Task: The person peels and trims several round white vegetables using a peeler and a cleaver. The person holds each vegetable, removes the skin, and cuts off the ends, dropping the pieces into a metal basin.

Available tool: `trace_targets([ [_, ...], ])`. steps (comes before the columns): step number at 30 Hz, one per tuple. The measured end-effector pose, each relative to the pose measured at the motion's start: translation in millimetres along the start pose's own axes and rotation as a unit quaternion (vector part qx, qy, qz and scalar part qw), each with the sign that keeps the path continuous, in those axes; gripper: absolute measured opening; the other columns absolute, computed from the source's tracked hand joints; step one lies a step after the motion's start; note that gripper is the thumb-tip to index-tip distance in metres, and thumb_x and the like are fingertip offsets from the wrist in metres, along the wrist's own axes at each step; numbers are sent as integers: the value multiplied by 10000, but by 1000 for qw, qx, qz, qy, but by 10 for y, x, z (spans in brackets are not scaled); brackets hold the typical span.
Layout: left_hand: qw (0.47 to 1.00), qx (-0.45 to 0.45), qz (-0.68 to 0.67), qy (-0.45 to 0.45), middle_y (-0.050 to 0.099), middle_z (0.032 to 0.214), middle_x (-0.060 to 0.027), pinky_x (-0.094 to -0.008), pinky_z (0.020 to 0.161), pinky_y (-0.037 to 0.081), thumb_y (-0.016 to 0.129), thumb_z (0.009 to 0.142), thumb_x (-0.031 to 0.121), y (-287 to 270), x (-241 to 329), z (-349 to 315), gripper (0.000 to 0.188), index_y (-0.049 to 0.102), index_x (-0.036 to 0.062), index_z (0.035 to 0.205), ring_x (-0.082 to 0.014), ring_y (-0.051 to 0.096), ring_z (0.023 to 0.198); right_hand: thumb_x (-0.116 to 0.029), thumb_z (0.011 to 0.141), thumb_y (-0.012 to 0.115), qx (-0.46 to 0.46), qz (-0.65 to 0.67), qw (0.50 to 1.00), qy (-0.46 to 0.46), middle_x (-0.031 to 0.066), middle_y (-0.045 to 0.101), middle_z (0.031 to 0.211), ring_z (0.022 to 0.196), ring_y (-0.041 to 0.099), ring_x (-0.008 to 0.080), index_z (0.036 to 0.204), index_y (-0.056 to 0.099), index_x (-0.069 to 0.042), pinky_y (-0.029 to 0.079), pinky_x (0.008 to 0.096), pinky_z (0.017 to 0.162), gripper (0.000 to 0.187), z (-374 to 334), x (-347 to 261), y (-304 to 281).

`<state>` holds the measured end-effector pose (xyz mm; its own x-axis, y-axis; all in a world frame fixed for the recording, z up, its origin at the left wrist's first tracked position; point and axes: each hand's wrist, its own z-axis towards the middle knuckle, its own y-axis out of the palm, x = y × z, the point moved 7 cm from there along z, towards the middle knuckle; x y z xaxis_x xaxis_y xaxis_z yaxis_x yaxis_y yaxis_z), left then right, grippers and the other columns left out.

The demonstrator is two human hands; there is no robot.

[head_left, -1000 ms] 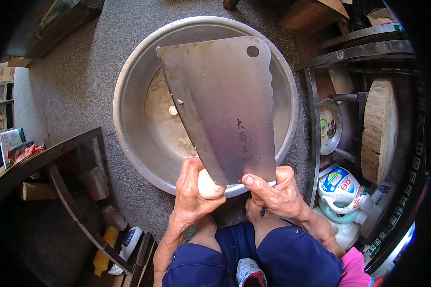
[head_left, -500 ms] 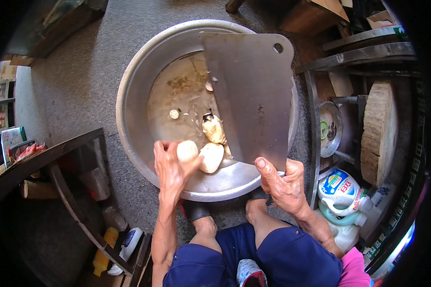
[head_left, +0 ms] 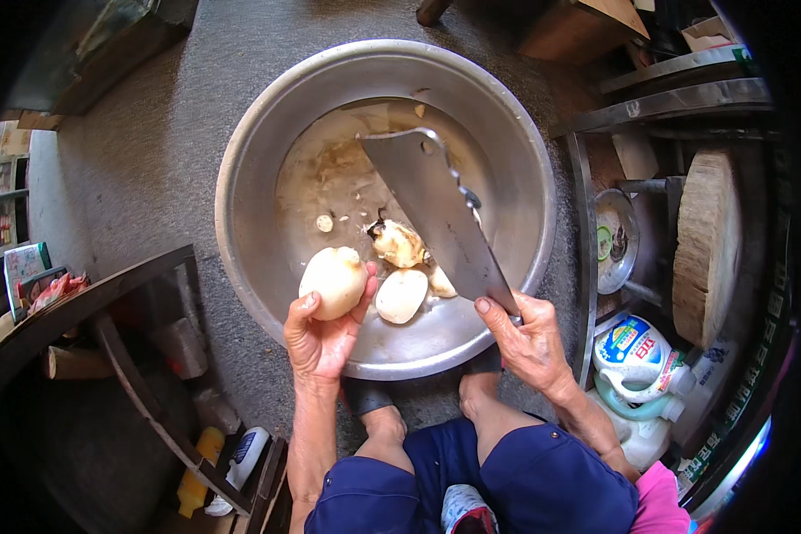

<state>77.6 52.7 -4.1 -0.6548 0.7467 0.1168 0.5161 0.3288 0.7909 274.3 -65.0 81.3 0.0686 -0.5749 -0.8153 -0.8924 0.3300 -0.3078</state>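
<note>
Pale, rounded vegetable [head_left: 334, 283] rests in your left hand [head_left: 317, 345], fingers curled around it, over the near side of a metal basin [head_left: 251, 191], while your right hand [head_left: 532, 345] grips a broad cleaver [head_left: 443, 218].

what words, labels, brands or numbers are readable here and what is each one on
I won't copy out wording, but print shows here:
White jug: large characters on a blue patch.
Dark strip, far right: pale characters along it.
White bottle, lower left: print too small to read.
Cleaver: nothing legible at this angle.
</note>
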Motion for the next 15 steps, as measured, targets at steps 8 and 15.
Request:
trace_targets([
  [8,997,-25,59,-53,563,1304,-206,-408,945,520,768,845,322,-116,-196,-91,667,469,53,1377,-328,608,1138,-134,933,657,-56,-90,994,-27,230,659,768,659,704,287,1190,658,10,528,349,619,295,-76,-45,253],
  [15,799,30,600,20,659,1133,-118,-395,990,490,816,751,71,242,-26,-118,467,567,15,1142,-206,615,1117,-81,821,671,-57,-204,963,-163,147,693,844,732,694,322,1267,620,-30,542,395,625,453,-200,-116,256],
])
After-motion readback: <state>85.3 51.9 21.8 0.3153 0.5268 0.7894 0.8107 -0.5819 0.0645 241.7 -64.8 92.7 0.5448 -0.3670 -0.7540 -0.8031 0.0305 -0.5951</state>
